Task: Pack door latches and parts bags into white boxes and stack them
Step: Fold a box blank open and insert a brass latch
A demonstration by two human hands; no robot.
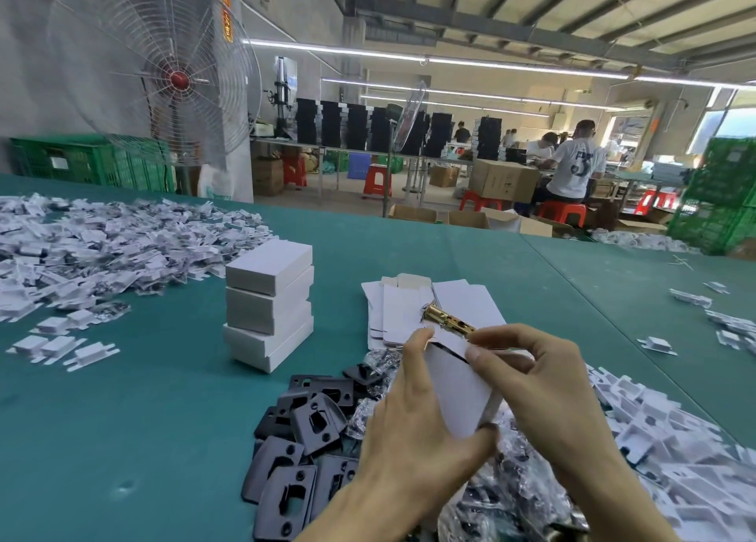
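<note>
Two hands: left hand (417,414) grips the white box (458,390), right hand (544,382) pinches the latch (448,319) just above the left thumb — slide it in straight.

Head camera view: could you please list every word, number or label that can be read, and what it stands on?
"3": large dark numeral on a seated worker's white T-shirt; the letters above it are blurred.
Orange sign on the pillar: characters too blurred to read.
Cardboard carton: print too small.
Stacked white boxes: no print shows.
</note>
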